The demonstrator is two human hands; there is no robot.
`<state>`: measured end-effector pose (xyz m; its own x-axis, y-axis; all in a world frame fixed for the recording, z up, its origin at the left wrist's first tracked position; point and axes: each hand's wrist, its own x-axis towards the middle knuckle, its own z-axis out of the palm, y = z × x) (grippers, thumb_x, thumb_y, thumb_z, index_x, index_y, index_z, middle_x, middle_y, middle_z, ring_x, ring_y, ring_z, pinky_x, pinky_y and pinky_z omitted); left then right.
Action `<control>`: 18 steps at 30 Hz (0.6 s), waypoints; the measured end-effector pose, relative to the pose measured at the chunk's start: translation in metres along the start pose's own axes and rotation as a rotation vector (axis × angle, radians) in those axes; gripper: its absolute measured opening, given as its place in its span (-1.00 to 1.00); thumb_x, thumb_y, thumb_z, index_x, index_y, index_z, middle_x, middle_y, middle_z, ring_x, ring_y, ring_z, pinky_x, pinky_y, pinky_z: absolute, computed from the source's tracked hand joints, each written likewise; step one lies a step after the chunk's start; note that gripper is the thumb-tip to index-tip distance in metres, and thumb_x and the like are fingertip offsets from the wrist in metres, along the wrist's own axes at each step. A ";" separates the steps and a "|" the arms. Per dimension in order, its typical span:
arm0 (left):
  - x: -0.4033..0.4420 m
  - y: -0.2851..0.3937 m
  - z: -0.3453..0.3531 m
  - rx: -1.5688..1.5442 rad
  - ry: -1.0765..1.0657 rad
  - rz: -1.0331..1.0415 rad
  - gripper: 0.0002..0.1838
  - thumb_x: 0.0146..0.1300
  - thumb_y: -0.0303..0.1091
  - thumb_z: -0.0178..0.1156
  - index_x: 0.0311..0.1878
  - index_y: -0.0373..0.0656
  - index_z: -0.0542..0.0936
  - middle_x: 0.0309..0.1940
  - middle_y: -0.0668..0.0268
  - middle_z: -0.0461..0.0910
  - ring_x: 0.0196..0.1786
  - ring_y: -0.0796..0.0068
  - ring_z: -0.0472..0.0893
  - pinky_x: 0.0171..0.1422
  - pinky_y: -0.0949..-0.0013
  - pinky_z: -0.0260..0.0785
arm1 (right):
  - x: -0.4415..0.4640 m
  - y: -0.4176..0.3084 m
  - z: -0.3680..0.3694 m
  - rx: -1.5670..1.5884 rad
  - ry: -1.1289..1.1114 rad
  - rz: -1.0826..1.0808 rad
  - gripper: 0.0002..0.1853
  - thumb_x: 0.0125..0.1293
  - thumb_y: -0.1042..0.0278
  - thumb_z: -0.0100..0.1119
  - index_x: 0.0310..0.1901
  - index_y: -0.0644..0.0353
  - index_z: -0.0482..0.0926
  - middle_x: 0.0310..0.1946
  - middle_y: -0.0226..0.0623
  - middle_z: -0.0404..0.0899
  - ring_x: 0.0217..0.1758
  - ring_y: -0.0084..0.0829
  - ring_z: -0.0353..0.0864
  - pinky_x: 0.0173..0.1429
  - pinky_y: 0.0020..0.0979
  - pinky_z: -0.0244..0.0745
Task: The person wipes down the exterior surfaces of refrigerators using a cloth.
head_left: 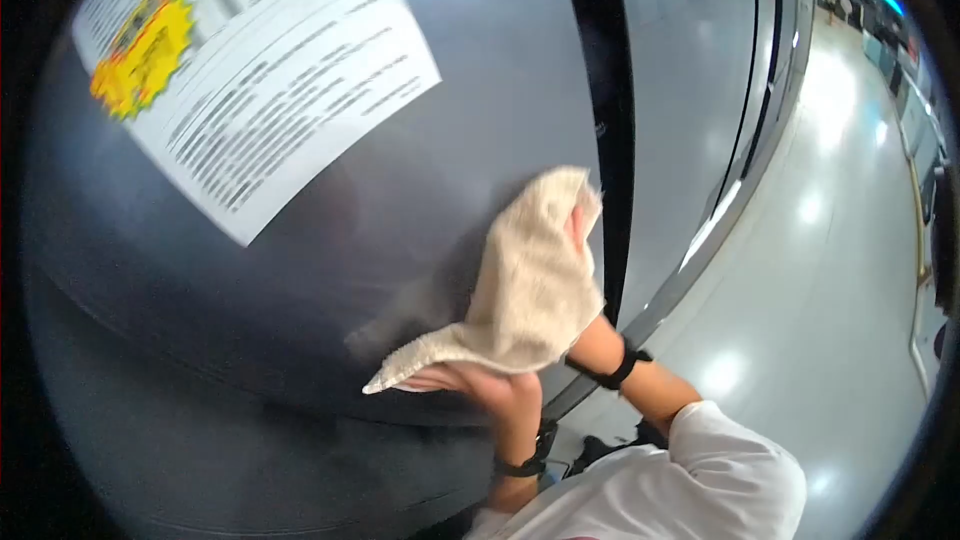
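Beige cloth (pixel 530 285), soft and thick like a towel, lies up against a big grey panel (pixel 470 130). It is longer than it is wide. Its long way runs on a slant, from the top right, close beside a black strip (pixel 608 110), down to a thin corner at the low left.

The right hand (pixel 577 227) is under the top part of the cloth. Only a bit of skin peeks out near the strip, so I cannot tell if its fingers are apart or closed on the cloth. The left hand (pixel 470 380) is at the bottom edge. Its fingers point left, along the thin corner, and the cloth lies over them. They look close to each other, but they are blurry, and I cannot tell if they pinch the cloth or just push on it. From the left hand, most of the cloth goes up and to the right. The right hand is nearer to the top end and the strip. The left hand is nearer to the low corner.

Each wrist has a dark band, one on the left (pixel 520 466) and one on the right (pixel 625 365). A white paper (pixel 310 90) with lines of print is on the panel, up and to the left of the cloth and apart from it. A spiky yellow sticker (pixel 150 55) is at its left side. Shiny floor (pixel 800 240) is off to the right.
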<state>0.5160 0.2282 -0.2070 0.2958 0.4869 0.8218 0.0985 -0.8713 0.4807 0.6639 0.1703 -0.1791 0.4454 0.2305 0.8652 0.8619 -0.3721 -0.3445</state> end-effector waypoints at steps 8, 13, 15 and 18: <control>0.050 0.071 0.026 -0.034 -0.088 0.157 0.13 0.33 0.15 0.22 0.61 -0.26 -0.26 0.59 -0.24 -0.52 0.61 -0.26 -0.57 0.55 -0.34 -0.71 | 0.052 0.037 -0.078 0.506 0.299 0.146 -0.24 0.35 -0.06 0.19 0.42 0.31 0.31 0.40 0.12 0.24 0.50 0.19 0.17 0.64 0.17 -0.21; 0.032 0.139 0.000 -0.063 -0.004 0.150 0.00 0.33 -0.03 0.29 0.60 -0.23 -0.09 0.62 -0.15 -0.44 0.64 -0.17 -0.51 0.60 -0.24 -0.65 | 0.040 0.024 -0.162 1.318 0.190 0.448 -0.22 0.33 -0.08 0.21 0.42 0.30 0.31 0.47 0.17 0.13 0.57 0.20 0.05 0.64 0.15 -0.22; 0.034 0.191 0.004 0.058 -0.022 0.198 0.10 0.32 0.18 0.16 0.61 -0.26 -0.23 0.59 -0.25 -0.49 0.59 -0.33 -0.58 0.51 -0.47 -0.69 | 0.057 0.046 -0.203 0.925 0.220 0.281 -0.21 0.31 -0.10 0.21 0.43 0.28 0.31 0.51 0.21 0.04 0.60 0.19 -0.01 0.64 0.14 -0.21; 0.042 0.200 -0.013 0.124 -0.045 0.253 -0.06 0.36 0.07 0.05 0.60 -0.29 -0.07 0.59 -0.29 -0.41 0.57 -0.43 -0.58 0.49 -0.50 -0.69 | 0.059 0.035 -0.186 0.102 0.214 0.055 -0.18 0.29 -0.16 0.18 0.44 0.23 0.32 0.56 0.29 -0.13 0.64 0.20 -0.12 0.63 0.14 -0.24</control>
<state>0.5354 0.0746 -0.0723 0.3672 0.2518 0.8954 0.1311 -0.9671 0.2181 0.6750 0.0034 -0.0721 0.4405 0.0126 0.8977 0.8625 -0.2833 -0.4193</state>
